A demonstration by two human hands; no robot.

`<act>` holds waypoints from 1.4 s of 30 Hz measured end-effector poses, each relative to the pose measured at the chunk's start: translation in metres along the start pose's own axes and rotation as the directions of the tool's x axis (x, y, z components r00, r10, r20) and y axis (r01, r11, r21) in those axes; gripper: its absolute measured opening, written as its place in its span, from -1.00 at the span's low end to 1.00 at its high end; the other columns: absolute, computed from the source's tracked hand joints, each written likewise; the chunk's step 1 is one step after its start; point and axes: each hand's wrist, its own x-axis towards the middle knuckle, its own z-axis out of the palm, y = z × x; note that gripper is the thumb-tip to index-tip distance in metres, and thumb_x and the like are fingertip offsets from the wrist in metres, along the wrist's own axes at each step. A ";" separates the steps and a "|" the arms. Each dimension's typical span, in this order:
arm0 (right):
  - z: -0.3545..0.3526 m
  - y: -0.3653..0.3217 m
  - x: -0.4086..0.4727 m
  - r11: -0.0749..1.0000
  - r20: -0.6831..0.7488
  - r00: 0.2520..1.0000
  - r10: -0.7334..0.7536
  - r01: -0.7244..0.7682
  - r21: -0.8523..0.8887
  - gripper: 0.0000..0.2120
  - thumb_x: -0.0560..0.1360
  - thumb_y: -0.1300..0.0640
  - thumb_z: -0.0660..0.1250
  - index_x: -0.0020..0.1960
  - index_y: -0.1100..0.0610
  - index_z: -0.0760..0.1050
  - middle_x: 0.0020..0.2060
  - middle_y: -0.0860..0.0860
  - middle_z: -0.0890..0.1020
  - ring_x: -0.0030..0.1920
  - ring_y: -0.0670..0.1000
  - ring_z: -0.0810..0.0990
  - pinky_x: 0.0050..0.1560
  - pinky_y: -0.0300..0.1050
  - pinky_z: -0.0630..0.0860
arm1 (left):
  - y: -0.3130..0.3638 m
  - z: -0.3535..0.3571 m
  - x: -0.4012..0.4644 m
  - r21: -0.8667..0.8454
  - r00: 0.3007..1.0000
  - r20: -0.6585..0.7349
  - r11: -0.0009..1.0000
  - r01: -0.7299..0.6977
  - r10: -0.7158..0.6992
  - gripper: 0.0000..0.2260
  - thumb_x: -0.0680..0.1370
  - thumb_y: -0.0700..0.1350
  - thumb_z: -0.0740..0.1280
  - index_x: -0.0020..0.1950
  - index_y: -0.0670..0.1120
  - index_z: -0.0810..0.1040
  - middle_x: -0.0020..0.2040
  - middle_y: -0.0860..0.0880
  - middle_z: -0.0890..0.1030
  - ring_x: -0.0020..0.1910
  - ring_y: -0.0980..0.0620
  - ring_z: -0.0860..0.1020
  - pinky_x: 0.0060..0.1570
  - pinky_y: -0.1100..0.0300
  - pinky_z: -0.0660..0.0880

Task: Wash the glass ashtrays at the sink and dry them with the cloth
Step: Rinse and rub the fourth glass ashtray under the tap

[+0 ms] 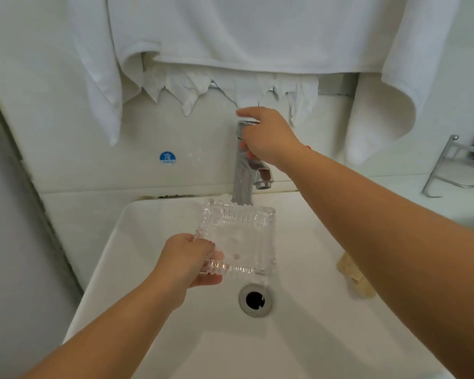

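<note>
Pale tiled wall [66, 149] bearing a round blue sticker [167, 158] marked COLD. White towels [246, 31] draped overhead. Metal rack [454, 165] at far right, contents blurred. Dark, possibly mouldy, seam [173, 196] along the wall's base. Soft, even light.

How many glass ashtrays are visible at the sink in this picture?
1. The clear square glass ashtray is held by the left hand over the white sink, below the chrome tap. Others may be outside the view.
</note>
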 end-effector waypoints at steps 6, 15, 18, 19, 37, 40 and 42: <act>0.001 -0.004 0.007 0.999 -0.031 0.998 0.049 -0.050 -0.011 -0.64 0.54 0.28 0.13 0.22 0.05 0.55 -0.16 0.11 0.64 -0.35 0.12 0.59 -0.16 0.09 0.64 | -0.001 0.002 0.001 0.023 1.000 0.016 1.000 0.001 -0.001 -0.95 0.56 -0.31 0.28 -0.07 -0.28 0.52 -0.21 -0.17 0.64 -0.34 -0.08 0.55 -0.49 0.17 0.54; -0.008 -0.016 0.014 0.993 0.050 0.993 0.103 -0.100 -0.069 -0.59 0.50 0.36 0.07 0.17 0.07 0.55 -0.25 0.15 0.63 -0.46 0.01 0.55 -0.44 -0.23 0.47 | -0.002 0.006 -0.001 0.058 0.999 0.035 0.998 -0.002 0.000 -0.93 0.55 -0.30 0.28 -0.04 -0.28 0.54 -0.21 -0.17 0.67 -0.32 -0.10 0.52 -0.48 0.17 0.54; -0.010 -0.021 0.011 0.990 0.082 0.989 0.124 -0.117 -0.080 -0.59 0.52 0.37 0.05 0.20 0.08 0.53 -0.21 0.18 0.62 -0.43 0.03 0.53 -0.34 -0.18 0.50 | -0.003 0.006 -0.002 0.067 1.000 0.031 0.998 -0.005 0.003 -0.93 0.55 -0.30 0.29 -0.04 -0.28 0.55 -0.22 -0.15 0.67 -0.29 -0.11 0.50 -0.47 0.16 0.55; -0.011 -0.022 0.011 0.989 0.088 0.988 0.126 -0.118 -0.087 -0.59 0.53 0.36 0.04 0.21 0.09 0.52 -0.20 0.19 0.62 -0.42 0.04 0.54 -0.31 -0.17 0.51 | -0.003 0.007 -0.002 0.070 1.000 0.027 0.998 -0.007 0.005 -0.93 0.55 -0.30 0.29 -0.04 -0.29 0.56 -0.23 -0.15 0.66 -0.31 -0.09 0.49 -0.47 0.16 0.55; -0.023 -0.011 -0.005 0.999 0.044 0.998 0.038 -0.039 0.017 -0.46 0.51 0.28 0.12 0.46 -0.01 0.27 -0.07 0.08 0.60 -0.40 -0.02 0.57 -0.32 -0.21 0.52 | -0.005 0.008 0.001 0.108 1.000 0.026 0.994 -0.007 0.004 -0.94 0.55 -0.29 0.31 -0.05 -0.28 0.55 -0.18 -0.17 0.66 -0.42 0.00 0.47 -0.44 0.15 0.55; -0.029 0.022 -0.027 0.987 -0.306 0.952 0.027 0.023 0.159 -0.69 0.53 0.23 0.16 0.23 0.00 0.38 -0.19 -0.01 0.52 -0.34 -0.02 0.53 -0.35 -0.22 0.45 | -0.004 0.008 0.002 0.113 1.000 0.027 0.994 -0.003 0.000 -0.96 0.52 -0.31 0.33 -0.06 -0.28 0.56 -0.21 -0.17 0.63 -0.49 0.03 0.46 -0.44 0.15 0.55; -0.025 0.052 -0.042 0.983 -0.280 0.951 0.131 -0.088 0.160 -0.91 0.53 0.16 0.22 0.02 0.06 0.44 -0.15 0.05 0.55 -0.27 0.00 0.52 -0.26 -0.15 0.44 | -0.004 0.007 0.003 0.119 1.000 0.027 0.993 -0.004 0.001 -0.95 0.53 -0.31 0.32 -0.06 -0.28 0.56 -0.24 -0.16 0.64 -0.50 0.03 0.49 -0.45 0.16 0.54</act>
